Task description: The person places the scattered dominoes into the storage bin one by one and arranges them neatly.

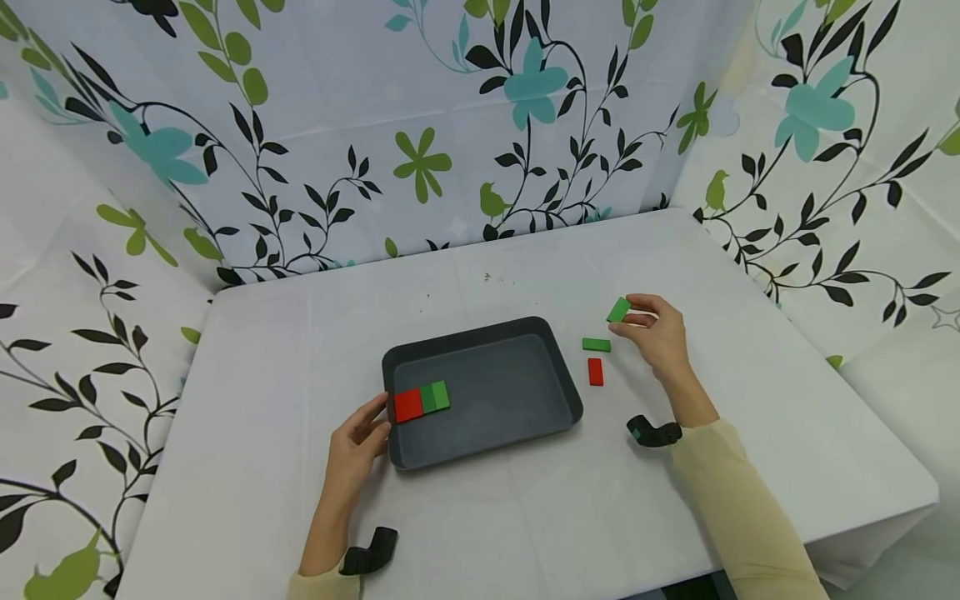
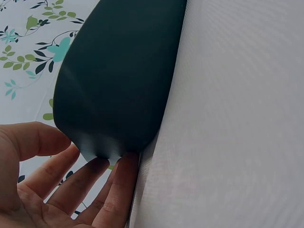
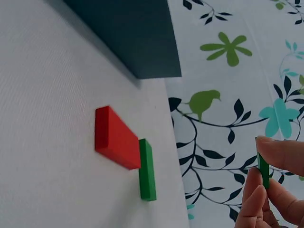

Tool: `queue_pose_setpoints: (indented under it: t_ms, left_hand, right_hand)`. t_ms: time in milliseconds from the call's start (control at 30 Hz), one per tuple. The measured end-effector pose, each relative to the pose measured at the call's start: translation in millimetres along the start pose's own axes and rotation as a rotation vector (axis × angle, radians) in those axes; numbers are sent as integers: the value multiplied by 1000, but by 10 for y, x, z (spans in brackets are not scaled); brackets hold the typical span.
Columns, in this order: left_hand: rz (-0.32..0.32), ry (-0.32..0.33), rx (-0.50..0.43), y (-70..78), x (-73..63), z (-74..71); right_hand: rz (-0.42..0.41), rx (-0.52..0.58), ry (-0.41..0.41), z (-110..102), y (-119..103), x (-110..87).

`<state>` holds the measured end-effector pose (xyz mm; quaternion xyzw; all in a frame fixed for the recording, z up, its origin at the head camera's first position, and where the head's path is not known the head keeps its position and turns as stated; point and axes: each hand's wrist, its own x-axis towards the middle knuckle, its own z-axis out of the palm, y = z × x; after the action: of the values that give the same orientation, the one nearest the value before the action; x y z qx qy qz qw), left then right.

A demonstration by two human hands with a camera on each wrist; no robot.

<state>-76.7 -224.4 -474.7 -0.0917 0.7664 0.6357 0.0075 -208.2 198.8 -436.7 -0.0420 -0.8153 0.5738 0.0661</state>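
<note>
A dark grey tray (image 1: 495,427) sits on the table, with red (image 1: 408,405) and green (image 1: 435,397) blocks side by side against its left wall. My left hand (image 1: 358,442) touches the outside of that wall, fingers mostly extended; the left wrist view shows the fingertips at the tray's end (image 2: 114,80) and the thumb near its rim. Beyond the tray's right side, my right hand (image 1: 656,335) pinches a green block (image 1: 618,310) between thumb and fingers, above the table. Near it on the cloth lie another green block (image 1: 596,344) and a red block (image 1: 596,372).
White cloth covers the table (image 1: 480,533). Patterned curtains (image 1: 337,150) with leaves and flowers enclose its back and sides. A black curved piece (image 1: 654,432) sits at the right wrist and a similar black piece (image 1: 371,552) at the left wrist.
</note>
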Motion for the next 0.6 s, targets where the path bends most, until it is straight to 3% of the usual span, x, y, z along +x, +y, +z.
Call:
queue_pose_setpoints:
  t_ms: [167, 333, 600]
  left_hand:
    - [-17, -9, 2, -9, 6, -11]
    - [-20, -13, 1, -13, 14, -18]
    - [-16, -5, -4, 0, 18, -11]
  right_hand:
    - [-105, 79, -65, 99, -180, -120]
    - [-157, 111, -141, 236, -318, -215]
    - [-234, 48, -276, 548, -468, -334]
